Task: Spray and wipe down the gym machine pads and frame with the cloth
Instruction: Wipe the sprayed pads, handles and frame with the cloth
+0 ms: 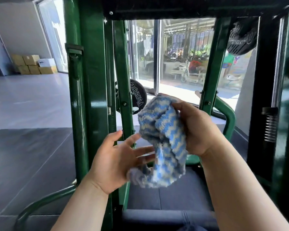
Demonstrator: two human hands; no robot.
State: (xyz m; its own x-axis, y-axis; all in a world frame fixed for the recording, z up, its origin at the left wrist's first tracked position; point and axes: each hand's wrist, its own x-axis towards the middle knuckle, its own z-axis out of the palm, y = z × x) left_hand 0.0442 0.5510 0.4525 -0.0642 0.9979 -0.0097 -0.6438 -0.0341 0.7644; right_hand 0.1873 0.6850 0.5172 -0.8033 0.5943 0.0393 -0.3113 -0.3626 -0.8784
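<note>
A fluffy blue-and-white zigzag cloth [162, 139] hangs bunched in mid-air in front of the green machine frame [92, 80]. My right hand [195, 129] grips its upper part from the right. My left hand [117, 160] is spread palm up just left of the cloth, fingers straight, their tips at the cloth's lower folds. A black pad [157, 7] runs across the top of the frame. No spray bottle is in view.
Black weight plates sit on the frame at centre [138, 97] and upper right [242, 39]. A chrome rod with a spring [270, 129] stands at right. Cardboard boxes [32, 65] are stacked by the far left wall. Glass doors [173, 55] lie behind the machine.
</note>
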